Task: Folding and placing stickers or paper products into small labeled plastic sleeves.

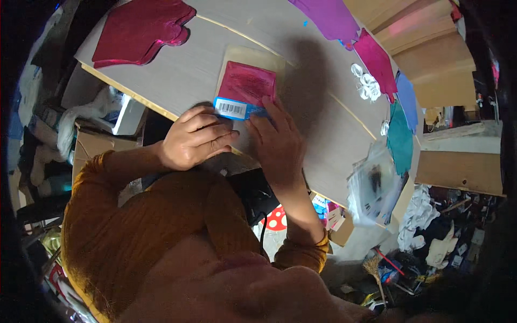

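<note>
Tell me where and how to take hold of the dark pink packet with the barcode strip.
Probably best pinched at its left edge, coming from the left: the dark pink packet looks thin and flat, and that edge is uncovered beyond the barcode strip, while fingers of the right hand lie over its near right corner.

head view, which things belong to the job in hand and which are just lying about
In hand, apparently:
flat crimson rectangular piece, touched by the right hand
blue strip with a white barcode label
probably the stacked shiny crimson sheets, upper left

Lying about, apparently:
straw-bristled broom
crumpled white material
red-and-white spotted thing
</note>
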Demonstrator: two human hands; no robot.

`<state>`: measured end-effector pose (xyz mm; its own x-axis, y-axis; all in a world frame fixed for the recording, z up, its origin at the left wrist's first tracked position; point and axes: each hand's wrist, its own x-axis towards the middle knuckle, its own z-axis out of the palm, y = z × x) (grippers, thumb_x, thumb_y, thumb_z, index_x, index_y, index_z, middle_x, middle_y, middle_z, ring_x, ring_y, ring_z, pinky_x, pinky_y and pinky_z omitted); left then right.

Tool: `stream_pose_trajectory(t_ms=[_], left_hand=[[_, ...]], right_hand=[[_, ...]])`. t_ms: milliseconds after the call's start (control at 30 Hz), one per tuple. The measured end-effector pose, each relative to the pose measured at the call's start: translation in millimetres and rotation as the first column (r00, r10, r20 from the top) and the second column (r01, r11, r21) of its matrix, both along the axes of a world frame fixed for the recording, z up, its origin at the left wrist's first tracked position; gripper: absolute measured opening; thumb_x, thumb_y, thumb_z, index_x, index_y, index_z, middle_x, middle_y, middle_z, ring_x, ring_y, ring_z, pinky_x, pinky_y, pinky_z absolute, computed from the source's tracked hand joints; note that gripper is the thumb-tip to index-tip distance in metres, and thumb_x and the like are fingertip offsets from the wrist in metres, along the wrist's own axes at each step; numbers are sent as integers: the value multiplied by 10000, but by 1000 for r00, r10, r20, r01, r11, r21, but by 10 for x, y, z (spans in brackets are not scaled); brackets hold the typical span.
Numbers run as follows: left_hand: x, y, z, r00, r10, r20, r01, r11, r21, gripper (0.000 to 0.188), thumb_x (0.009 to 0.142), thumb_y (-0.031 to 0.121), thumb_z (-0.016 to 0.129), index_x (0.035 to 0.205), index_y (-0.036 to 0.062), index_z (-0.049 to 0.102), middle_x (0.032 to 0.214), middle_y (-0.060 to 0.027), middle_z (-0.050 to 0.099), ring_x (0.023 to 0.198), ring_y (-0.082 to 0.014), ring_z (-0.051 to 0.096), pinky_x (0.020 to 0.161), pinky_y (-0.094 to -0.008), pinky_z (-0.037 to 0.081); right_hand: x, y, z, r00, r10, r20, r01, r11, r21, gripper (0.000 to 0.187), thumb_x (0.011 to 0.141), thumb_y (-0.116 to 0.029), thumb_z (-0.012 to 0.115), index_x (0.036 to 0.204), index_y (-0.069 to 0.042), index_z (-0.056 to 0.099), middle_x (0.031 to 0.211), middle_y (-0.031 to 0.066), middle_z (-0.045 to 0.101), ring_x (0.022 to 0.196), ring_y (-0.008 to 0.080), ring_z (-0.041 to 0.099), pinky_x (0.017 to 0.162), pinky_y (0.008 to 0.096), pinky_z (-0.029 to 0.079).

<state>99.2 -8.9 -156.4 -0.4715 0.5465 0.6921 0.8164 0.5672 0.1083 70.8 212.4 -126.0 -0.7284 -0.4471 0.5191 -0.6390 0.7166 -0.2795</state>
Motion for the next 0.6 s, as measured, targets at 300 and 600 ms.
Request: stream_pose_trajectory(t_ms=[300, 600], left_hand=[[-44, -35, 241, 967, -67, 246, 60, 998, 37, 313, 736, 178, 796, 1021, 64, 732, 1079, -84, 651, 1012, -290, 599, 887, -435, 487], [-281, 56, 401, 961, 99, 257, -113, 993, 39, 344, 744, 89, 790, 1069, 7, 711, 1142, -121, 651, 1055, -332, 605, 898, -410, 491]], right_hand=[[187, 475, 231, 993, -117, 1, 117, 989, -93, 274, 852, -154, 746, 1110, -75, 696, 1278, 151, 636, 1172, 333, 620, 998, 428, 492], [606, 3092, 450, 300, -953, 45, 924, 302, 236, 108, 855, -44, 710, 956, -28, 746, 1030, 162, 726, 913, 284, 698, 802, 370, 539]])
